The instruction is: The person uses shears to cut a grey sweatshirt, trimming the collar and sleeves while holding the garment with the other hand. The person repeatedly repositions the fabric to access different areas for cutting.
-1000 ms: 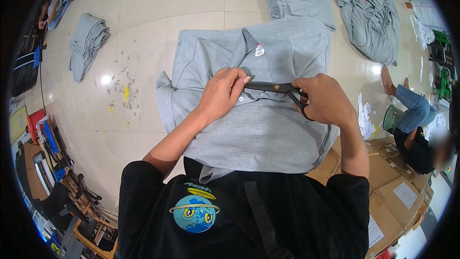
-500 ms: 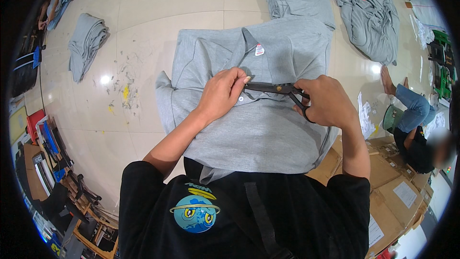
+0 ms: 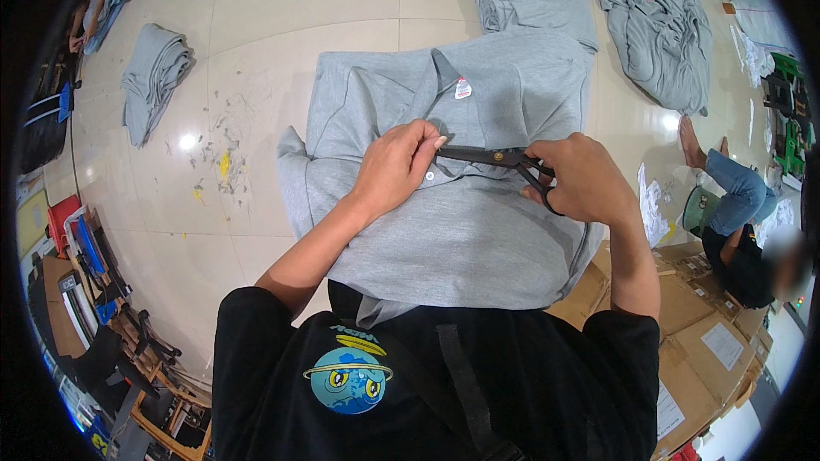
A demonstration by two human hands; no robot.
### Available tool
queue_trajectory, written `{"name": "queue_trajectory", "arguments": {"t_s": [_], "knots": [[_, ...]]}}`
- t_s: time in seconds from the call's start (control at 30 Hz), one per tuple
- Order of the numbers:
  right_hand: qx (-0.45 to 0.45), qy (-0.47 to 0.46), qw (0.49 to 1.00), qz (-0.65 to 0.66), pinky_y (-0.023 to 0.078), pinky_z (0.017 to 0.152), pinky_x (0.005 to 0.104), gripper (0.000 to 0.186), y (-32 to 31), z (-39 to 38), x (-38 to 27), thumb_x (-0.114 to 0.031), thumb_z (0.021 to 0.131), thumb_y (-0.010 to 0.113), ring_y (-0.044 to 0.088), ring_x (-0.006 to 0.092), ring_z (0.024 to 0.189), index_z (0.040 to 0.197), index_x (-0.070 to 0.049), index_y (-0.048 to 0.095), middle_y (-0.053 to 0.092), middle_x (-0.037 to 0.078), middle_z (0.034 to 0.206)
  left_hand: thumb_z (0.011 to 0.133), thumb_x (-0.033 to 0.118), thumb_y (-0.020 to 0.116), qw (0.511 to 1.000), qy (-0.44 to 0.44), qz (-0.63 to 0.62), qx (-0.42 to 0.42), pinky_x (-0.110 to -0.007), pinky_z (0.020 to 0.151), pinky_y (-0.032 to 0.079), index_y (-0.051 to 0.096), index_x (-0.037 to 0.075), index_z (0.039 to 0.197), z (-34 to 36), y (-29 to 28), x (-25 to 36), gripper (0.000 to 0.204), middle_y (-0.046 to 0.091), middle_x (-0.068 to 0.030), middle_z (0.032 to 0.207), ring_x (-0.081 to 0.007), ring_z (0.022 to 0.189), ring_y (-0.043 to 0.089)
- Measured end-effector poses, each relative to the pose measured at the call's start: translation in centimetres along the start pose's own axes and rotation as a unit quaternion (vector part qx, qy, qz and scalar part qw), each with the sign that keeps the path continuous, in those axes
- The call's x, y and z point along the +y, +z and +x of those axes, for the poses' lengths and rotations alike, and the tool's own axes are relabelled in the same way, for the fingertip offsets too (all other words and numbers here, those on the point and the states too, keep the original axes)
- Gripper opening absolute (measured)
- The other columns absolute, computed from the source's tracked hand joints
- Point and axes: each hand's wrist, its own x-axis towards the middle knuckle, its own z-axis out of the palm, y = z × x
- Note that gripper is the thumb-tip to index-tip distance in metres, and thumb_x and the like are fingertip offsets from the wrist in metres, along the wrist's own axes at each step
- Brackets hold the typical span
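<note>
Gray shirt (image 3: 448, 243), qty 1, spread at 12 o'clock from wearer; R hand (image 3: 589, 175), approx. 3 o'clock of L hand (image 3: 395, 169), gripping blk scissors (image 3: 498, 156) by handles, blades twd. 9. L thumb & fingers pinched tog. at blade tips, contents hidden, can't tell; white button (image 3: 430, 177), 1 pc, approx. 7 o'clock of tips. Poss. risk: nicked thumb or snipped cloth, prob. cause tips v. close to both.

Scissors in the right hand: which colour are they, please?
The scissors are black with a gold-coloured pivot, seen best in the head view.
</note>
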Motion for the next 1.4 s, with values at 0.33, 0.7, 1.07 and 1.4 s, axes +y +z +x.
{"name": "queue_trajectory", "arguments": {"t_s": [0.33,0.7,1.07,1.4], "knots": [[-0.016,0.010,1.000,0.013,0.058,0.078,0.0472,0.040,-0.5,-0.1,0.0,-0.027,0.080,0.096,0.077,0.0391,0.086,0.105,-0.001,0.079,0.078,0.014,0.081,0.108,0.021,0.069,1.000,-0.003,-0.003,-0.003,-0.045,0.074,0.052,0.065,0.003,0.100,0.0,-0.1,0.1,0.020,0.068,-0.0139,0.082,-0.0330,0.081,0.068],[-0.031,0.001,1.000,-0.006,0.056,0.078,0.0490,0.043,-0.2,1.0,-0.4,-0.033,0.077,0.097,0.076,0.0402,0.088,0.099,-0.003,0.077,0.077,0.013,0.082,0.107,0.022,0.070,0.999,0.027,0.028,0.015,-0.045,0.072,0.052,0.066,0.004,0.100,-0.1,0.1,0.1,0.020,0.067,-0.0129,0.079,-0.0329,0.080,0.068],[-0.027,-0.009,0.999,-0.015,0.056,0.075,0.0471,0.048,0.6,1.0,-0.2,-0.035,0.074,0.099,0.076,0.0392,0.082,0.099,-0.002,0.076,0.076,0.013,0.079,0.107,0.020,0.070,0.999,0.027,0.027,0.016,-0.044,0.068,0.051,0.066,0.005,0.098,0.0,0.2,0.3,0.019,0.067,-0.0119,0.078,-0.0312,0.076,0.067],[-0.035,0.002,0.999,0.010,0.056,0.078,0.0505,0.045,0.9,1.1,-1.0,-0.038,0.077,0.097,0.075,0.0414,0.087,0.095,-0.002,0.075,0.076,0.013,0.080,0.107,0.020,0.071,0.998,0.043,0.028,0.035,-0.044,0.068,0.051,0.067,0.005,0.099,0.0,0.1,0.5,0.017,0.068,-0.0119,0.079,-0.0314,0.076,0.068]]}}
